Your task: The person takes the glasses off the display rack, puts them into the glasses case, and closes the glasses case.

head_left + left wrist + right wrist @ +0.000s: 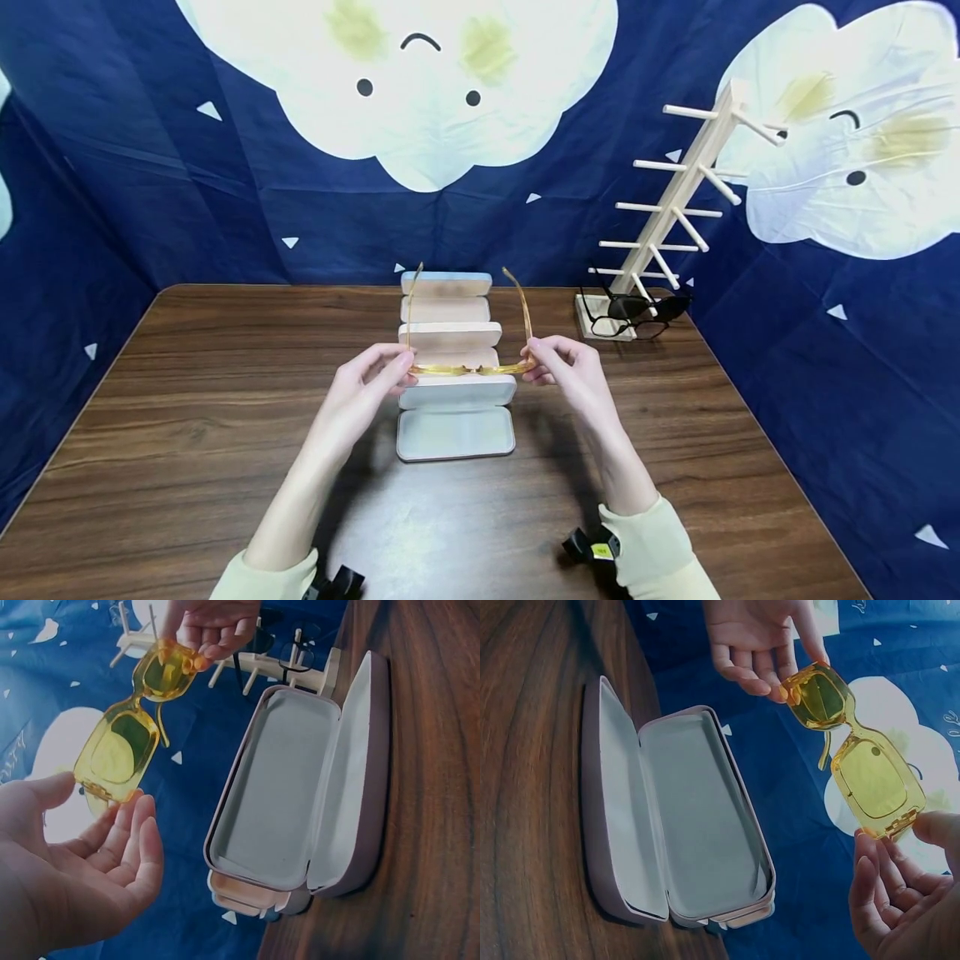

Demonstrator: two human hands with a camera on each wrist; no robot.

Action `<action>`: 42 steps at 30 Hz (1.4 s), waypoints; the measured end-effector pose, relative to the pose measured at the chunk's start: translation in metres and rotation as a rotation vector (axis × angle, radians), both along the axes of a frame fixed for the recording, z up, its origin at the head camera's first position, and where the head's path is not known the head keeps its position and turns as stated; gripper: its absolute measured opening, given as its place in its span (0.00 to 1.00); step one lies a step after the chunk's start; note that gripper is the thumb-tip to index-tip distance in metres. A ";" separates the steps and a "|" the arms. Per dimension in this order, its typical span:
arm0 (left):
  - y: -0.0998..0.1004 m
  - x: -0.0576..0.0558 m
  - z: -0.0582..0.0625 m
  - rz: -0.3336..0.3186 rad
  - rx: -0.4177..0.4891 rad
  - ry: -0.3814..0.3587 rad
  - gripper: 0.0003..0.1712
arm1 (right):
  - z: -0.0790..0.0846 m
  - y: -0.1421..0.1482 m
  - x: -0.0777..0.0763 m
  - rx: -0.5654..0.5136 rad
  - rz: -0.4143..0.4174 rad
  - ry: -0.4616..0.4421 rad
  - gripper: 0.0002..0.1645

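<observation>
A pair of yellow see-through sunglasses (442, 369) is held up over the row of glasses cases, both temples unfolded and pointing away. My left hand (367, 379) pinches the left end of the frame near the hinge, thumb against fingers. At the opposite end, my right hand (566, 367) pinches the other hinge corner. In the left wrist view the tinted lenses (112, 754) show between the two hands. Beneath them lies the nearest glasses case (456, 433), opened flat with a pale grey lining; the right wrist view shows its bare inside (697, 810).
Behind the nearest case stand a middle case (450, 335) and a far case (450, 309), both open with pinkish linings. At the back right, a wooden pegged rack (678, 183) carries dark sunglasses (630, 307) and black-framed glasses (606, 327) low down. A blue cloud-patterned curtain (225, 200) hangs behind the table (187, 400).
</observation>
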State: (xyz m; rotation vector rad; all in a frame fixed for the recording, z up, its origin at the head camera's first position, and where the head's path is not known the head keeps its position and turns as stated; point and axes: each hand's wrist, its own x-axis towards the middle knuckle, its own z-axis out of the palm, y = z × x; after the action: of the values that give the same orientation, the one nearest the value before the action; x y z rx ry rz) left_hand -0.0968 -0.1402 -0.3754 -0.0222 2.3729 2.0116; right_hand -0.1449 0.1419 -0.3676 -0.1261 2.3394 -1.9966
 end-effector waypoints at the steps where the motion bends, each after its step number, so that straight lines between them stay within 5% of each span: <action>1: 0.000 0.001 -0.001 -0.002 -0.001 0.001 0.24 | 0.000 0.000 0.001 -0.002 0.001 0.000 0.20; 24: 0.004 0.012 -0.006 0.032 -0.006 0.012 0.20 | -0.015 0.002 0.010 -0.038 0.029 -0.008 0.19; 36: 0.009 0.011 -0.006 0.109 0.032 0.038 0.20 | -0.019 -0.005 0.007 -0.134 0.085 0.005 0.19; 42: 0.011 0.012 -0.007 0.107 -0.037 0.080 0.23 | -0.020 -0.007 0.007 -0.174 0.057 -0.019 0.17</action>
State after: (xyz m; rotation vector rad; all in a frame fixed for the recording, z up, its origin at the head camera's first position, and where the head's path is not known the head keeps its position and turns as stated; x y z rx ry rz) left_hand -0.0846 -0.1287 -0.3825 -0.0721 2.5093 2.0508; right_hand -0.1379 0.1346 -0.3877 -0.1790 2.1232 -2.1605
